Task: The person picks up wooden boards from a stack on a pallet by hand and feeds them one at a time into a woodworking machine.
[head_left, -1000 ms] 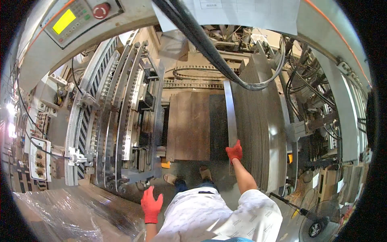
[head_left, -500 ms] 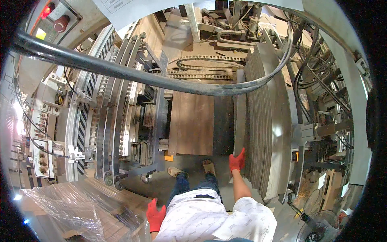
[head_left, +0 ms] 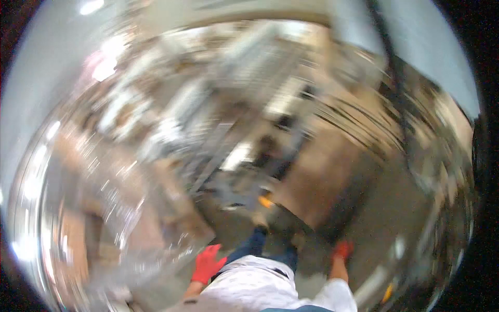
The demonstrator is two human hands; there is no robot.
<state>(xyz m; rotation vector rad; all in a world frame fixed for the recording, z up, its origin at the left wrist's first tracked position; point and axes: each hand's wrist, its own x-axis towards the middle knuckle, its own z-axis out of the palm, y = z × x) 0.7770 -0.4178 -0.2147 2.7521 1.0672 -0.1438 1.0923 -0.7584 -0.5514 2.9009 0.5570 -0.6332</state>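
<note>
My left hand (head_left: 208, 263), in a red glove, hangs beside my waist with its fingers apart and nothing in it. It is nearest to a pallet load wrapped in clear plastic (head_left: 148, 257) on my left. My right hand (head_left: 341, 250), also red-gloved, hangs low on my right, below the corner of a brown flat board (head_left: 317, 179). Motion smears its fingers, and I cannot make out anything held in it. The whole picture is heavily blurred.
Machinery with pale rails (head_left: 182, 106) runs along the far left, smeared by motion. Under my feet lies dark floor (head_left: 221, 216). A dark cable or hose (head_left: 397, 78) hangs at the upper right.
My view has swung to the left, so the machinery and brown board sit further right and tilted. My right hand has lowered away from the edge of the stacked panels.
</note>
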